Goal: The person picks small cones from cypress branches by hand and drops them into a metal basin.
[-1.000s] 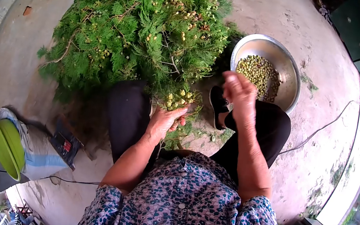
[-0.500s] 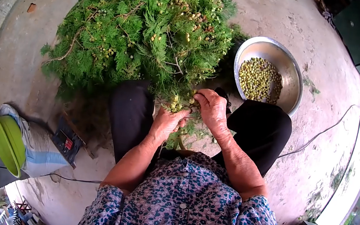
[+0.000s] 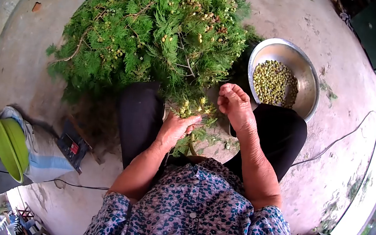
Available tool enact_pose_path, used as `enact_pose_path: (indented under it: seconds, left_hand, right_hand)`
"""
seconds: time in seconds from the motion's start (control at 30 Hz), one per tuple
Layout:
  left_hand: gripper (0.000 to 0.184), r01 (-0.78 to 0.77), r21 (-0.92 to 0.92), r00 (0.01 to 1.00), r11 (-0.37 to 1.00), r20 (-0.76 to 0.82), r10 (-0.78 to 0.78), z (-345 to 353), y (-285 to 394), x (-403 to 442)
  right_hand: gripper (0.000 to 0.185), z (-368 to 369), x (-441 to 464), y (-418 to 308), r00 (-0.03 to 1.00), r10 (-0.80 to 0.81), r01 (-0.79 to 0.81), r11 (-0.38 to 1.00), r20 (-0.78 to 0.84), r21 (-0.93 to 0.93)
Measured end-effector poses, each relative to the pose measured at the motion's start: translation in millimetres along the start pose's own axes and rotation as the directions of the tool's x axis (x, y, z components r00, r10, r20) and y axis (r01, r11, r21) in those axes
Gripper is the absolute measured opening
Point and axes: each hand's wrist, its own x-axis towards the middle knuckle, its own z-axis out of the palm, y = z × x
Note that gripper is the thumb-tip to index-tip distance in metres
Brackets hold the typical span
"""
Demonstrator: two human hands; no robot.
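Note:
My left hand [image 3: 176, 129] is closed around a green conifer sprig [image 3: 185, 109] that bears yellowish cones and sticks up above the thumb. Right of it, apart from the sprig, my right hand [image 3: 236, 107] is raised with its fingers curled into a pinch; whatever lies between the fingertips is hidden. Beyond both hands rises a big heap of leafy conifer branches [image 3: 146, 39], dotted with pale and brown cones. A metal basin [image 3: 308, 86] stands to the right of my right hand, with many small yellow-green seeds or cones [image 3: 272, 83] in it.
My knees flank the work. On the left, a lime-green plastic basin [image 3: 6, 147] leans against a white and blue sack [image 3: 45, 155], beside a dark box-like piece [image 3: 72, 147]. A cable [image 3: 339, 138] crosses the concrete floor on the right. Dark green cabinets [image 3: 375, 35] stand far right.
My right hand has come away from the sprig, moving right and slightly up toward the metal basin. My left hand keeps its hold on the sprig. The whole view has shifted slightly.

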Motion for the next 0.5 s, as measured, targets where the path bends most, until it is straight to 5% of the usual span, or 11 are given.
enact_pose_path:
  seconds: [0.1,0.2,0.5]
  left_hand:
    - [0.014,-0.013,0.018,1.000,1.000,-0.003,0.013,1,-1,0]
    - [0.021,-0.039,0.014,0.999,0.999,0.007,0.039,4,-4,3]
    - [0.023,0.033,0.151,0.998,0.988,0.048,-0.041,10,2,-3]
  right_hand:
    - [0.022,10,-8,1,0.996,0.008,0.017,0.961,0.089,-0.276]
    - [0.033,14,-7,9,0.926,-0.260,0.378,0.584,0.275,-0.719]
    - [0.011,14,-8,28,0.927,-0.312,0.344,0.479,0.210,-0.808]
